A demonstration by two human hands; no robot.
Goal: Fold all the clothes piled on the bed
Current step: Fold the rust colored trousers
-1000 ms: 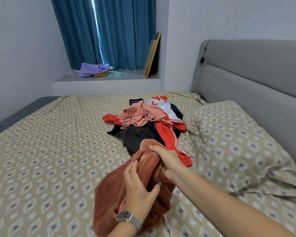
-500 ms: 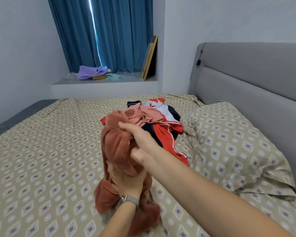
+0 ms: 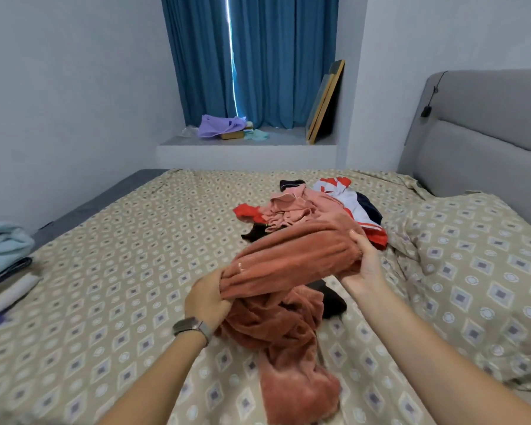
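Your two hands are spread apart at the centre of the frame, each clamped on one end of the rust-coloured fleece garment (image 3: 292, 262). Your left hand (image 3: 207, 299), with a watch (image 3: 192, 326) on its wrist, bunches the fabric at lower centre, fingers curled round the edge. Your right hand (image 3: 364, 262), a little higher and to the right, grips the other end with the thumb on top. The stretch between them is held up off the bed (image 3: 120, 271), while the rest of the garment hangs down and trails onto the patterned sheet toward the bottom of the frame. Just behind it, right of centre, lies the pile of unfolded clothes (image 3: 313, 207): pink, red, white, navy and black pieces, heaped together. At the left edge of the frame you have a stack of folded clothes (image 3: 3, 259), light blue on top. A pillow (image 3: 472, 256) in the same pattern sits at the right, against the grey headboard (image 3: 488, 142).
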